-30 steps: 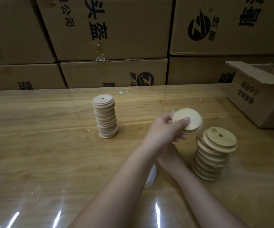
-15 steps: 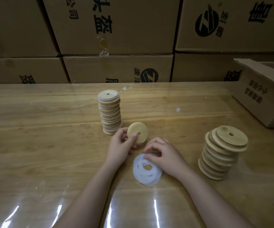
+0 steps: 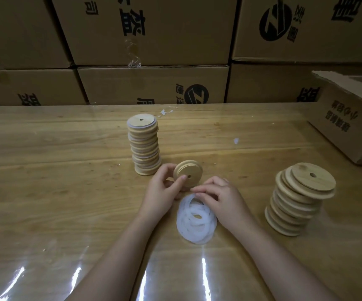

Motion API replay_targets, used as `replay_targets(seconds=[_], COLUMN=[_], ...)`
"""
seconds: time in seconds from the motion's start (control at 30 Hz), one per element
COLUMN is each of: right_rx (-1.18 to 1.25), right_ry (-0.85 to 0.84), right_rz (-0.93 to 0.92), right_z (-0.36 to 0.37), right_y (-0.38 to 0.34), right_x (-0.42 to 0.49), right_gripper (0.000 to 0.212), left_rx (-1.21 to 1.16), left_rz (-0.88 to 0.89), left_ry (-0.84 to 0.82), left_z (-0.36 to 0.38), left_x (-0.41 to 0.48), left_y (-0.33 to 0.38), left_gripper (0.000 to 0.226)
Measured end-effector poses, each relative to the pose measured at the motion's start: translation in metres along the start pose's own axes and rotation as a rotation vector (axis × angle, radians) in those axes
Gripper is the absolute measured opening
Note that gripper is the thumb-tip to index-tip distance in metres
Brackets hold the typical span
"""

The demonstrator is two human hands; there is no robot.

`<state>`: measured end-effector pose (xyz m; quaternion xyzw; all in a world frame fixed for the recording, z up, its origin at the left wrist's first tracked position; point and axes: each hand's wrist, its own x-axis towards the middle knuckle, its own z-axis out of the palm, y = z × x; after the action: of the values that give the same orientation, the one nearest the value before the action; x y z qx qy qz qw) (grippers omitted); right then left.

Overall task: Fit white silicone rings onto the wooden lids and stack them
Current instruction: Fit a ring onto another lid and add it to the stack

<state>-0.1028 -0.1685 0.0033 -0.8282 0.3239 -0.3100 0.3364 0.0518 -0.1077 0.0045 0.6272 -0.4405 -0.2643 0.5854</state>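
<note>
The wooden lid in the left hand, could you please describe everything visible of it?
The wooden lid is a round disc of pale wood with a stepped rim and a small hole near its centre. No white ring shows on it. The left hand holds it tilted on edge, face toward the camera, thumb on the face, by the foot of the ringed stack.

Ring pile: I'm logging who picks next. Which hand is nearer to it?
Right. The right hand touches the far edge of the ring pile; the left hand holds a lid just beyond it, to the left.
</note>
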Motion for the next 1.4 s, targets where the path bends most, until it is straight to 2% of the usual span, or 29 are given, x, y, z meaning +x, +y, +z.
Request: replay_targets(seconds=[0.23, 0.4, 0.63, 0.8, 0.93, 1.07, 1.2, 1.4], right_rx=[0.201, 0.414, 0.324, 0.378, 0.351, 0.342, 0.282, 0.214], right_ry=[0.186, 0.299, 0.338, 0.335, 0.350, 0.353, 0.362, 0.386], right_rz=[0.026, 0.135, 0.006, 0.105, 0.159, 0.162, 0.124, 0.056], right_z=[-0.001, -0.003, -0.002, -0.001, -0.001, -0.001, 0.000, 0.000], right_y=[0.004, 0.007, 0.007, 0.010, 0.011, 0.010, 0.009, 0.008], right_x=[0.002, 0.004, 0.007, 0.007, 0.006, 0.006, 0.005, 0.005], right_gripper=[0.014, 0.019, 0.024, 0.022, 0.017, 0.015, 0.012, 0.012], left_rx=[0.041, 0.050, 0.096, 0.171, 0.234, 0.269, 0.349, 0.296], left_rz=[0.035, 0.082, 0.190, 0.209, 0.308, 0.314, 0.366, 0.291], left_ry=[-0.014, -0.060, -0.083, -0.034, -0.086, -0.078, -0.029, -0.003], left_z=[0.001, 0.001, 0.002, 0.001, 0.003, 0.004, 0.006, 0.005], left_x=[0.003, 0.002, -0.001, -0.001, -0.004, -0.005, -0.001, -0.001], left_y=[-0.007, -0.004, -0.002, -0.005, -0.003, -0.004, -0.011, -0.013], left_gripper=[0.018, 0.032, 0.029, 0.029, 0.007, 0.029, 0.014, 0.010])
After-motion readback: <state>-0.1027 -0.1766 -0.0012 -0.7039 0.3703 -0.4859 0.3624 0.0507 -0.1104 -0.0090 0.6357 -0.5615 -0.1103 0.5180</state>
